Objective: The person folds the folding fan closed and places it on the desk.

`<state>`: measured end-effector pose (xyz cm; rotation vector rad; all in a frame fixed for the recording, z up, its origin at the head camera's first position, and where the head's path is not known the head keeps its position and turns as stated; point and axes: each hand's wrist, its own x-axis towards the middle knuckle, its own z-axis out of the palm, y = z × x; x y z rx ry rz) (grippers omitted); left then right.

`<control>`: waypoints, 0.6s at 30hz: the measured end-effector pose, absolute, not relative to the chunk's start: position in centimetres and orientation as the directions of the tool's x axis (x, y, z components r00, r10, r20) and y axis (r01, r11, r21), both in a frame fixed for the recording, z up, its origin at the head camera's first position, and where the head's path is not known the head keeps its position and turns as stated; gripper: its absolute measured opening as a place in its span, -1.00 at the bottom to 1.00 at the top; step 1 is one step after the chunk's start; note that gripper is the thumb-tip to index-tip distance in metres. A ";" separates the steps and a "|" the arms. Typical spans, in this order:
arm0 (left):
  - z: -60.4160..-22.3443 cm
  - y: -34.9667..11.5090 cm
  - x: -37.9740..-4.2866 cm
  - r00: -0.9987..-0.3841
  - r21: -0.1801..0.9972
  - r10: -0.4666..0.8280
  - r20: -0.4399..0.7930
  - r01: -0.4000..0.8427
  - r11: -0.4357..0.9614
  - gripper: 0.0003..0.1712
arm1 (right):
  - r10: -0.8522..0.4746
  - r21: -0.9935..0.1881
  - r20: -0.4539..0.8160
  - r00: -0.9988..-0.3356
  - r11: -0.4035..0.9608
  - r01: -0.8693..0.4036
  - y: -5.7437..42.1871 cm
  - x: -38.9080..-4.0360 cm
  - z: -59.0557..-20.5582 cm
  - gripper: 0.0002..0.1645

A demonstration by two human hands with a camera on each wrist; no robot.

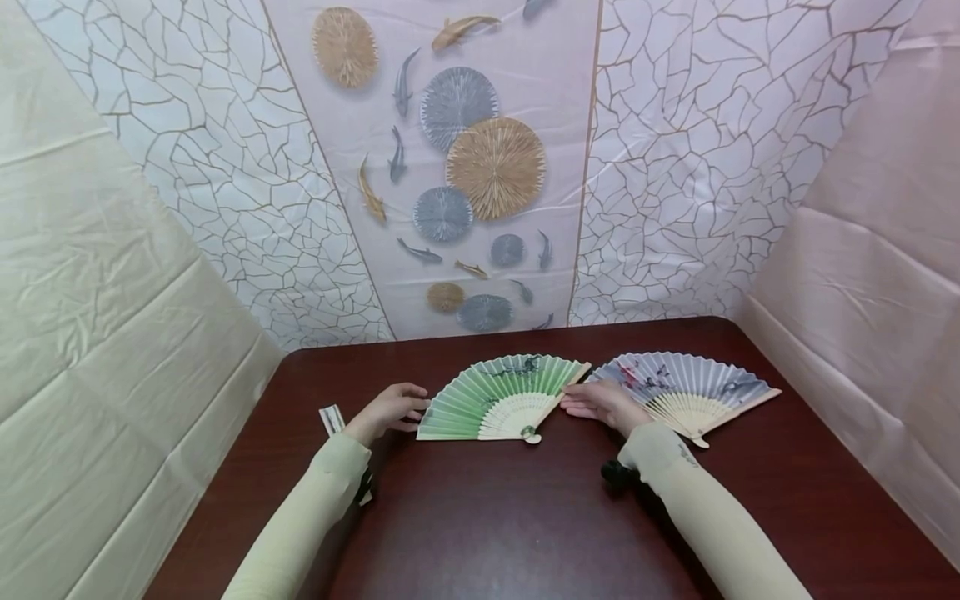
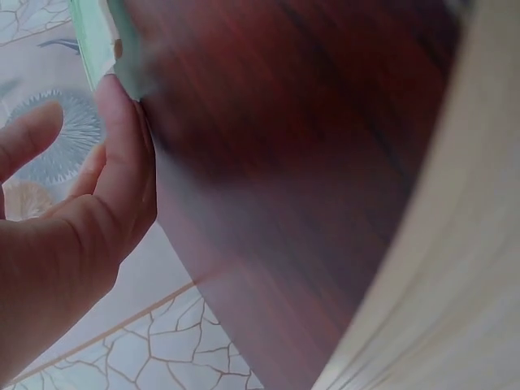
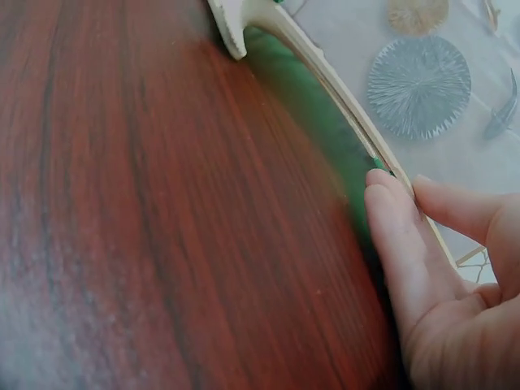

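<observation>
- Green fan [image 1: 457, 410], spread wide, lies between the two hands, above the dark table [image 1: 480, 517].
- Right hand [image 1: 606, 405]: thumb and fingers pinch the fan's near outer stick, partway along it.
- Left hand [image 1: 388, 412]: fingers loosely extended, a fingertip at the fan's opposite edge; thumb well apart, no grip seen.
- Grey fan [image 1: 693, 375], also spread, sits just beyond the right hand and is partly covered by it.
- Handling, my judgement: very light; pleated leaf soft and easily creased, ribs thin and snappable. Best held by the stiff outer sticks or the pivot end.
- Pale strip [image 1: 330, 417] beside the left wrist, mostly hidden by the arm; identity uncertain.
- Left wrist view cuts off most of the fan. Cannot tell whether it rests fully on the wood.
</observation>
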<state>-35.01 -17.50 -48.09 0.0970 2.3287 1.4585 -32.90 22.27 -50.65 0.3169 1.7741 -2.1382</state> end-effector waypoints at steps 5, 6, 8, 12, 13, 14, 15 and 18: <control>-47.9 -17.5 -34.9 -0.922 0.880 0.260 -0.287 -0.147 0.451 -0.52 | -0.160 -0.904 -0.352 -0.922 -0.196 0.379 22.6 -32.9 -50.5 -0.71; -47.9 -17.5 -34.9 -0.922 0.882 0.254 -0.290 -0.155 0.446 -0.52 | -0.165 -0.907 -0.342 -0.925 -0.200 0.371 22.7 -33.0 -50.5 -0.71; -47.9 -17.4 -35.0 -0.924 0.883 0.253 -0.285 -0.150 0.444 -0.52 | -0.172 -0.913 -0.317 -0.933 -0.212 0.349 22.9 -32.9 -50.4 -0.73; -47.6 -17.4 -35.0 -0.927 0.888 0.246 -0.284 -0.158 0.432 -0.52 | -0.148 -0.919 -0.285 -0.947 -0.237 0.314 23.1 -32.8 -49.9 -0.78; -47.6 -17.4 -35.0 -0.928 0.889 0.245 -0.281 -0.156 0.431 -0.52 | -0.139 -0.921 -0.278 -0.950 -0.244 0.305 23.2 -32.7 -49.8 -0.80; -47.4 -17.3 -35.1 -0.928 0.892 0.242 -0.282 -0.161 0.423 -0.53 | -0.125 -0.922 -0.273 -0.954 -0.248 0.296 23.2 -32.7 -49.6 -0.82; -47.3 -17.3 -35.1 -0.929 0.895 0.240 -0.281 -0.163 0.414 -0.53 | -0.111 -0.923 -0.268 -0.957 -0.255 0.288 23.3 -32.6 -49.4 -0.84; -46.7 -17.3 -35.3 -0.935 0.906 0.232 -0.270 -0.165 0.389 -0.54 | -0.097 -0.931 -0.230 -0.968 -0.268 0.248 23.5 -32.6 -48.8 -0.86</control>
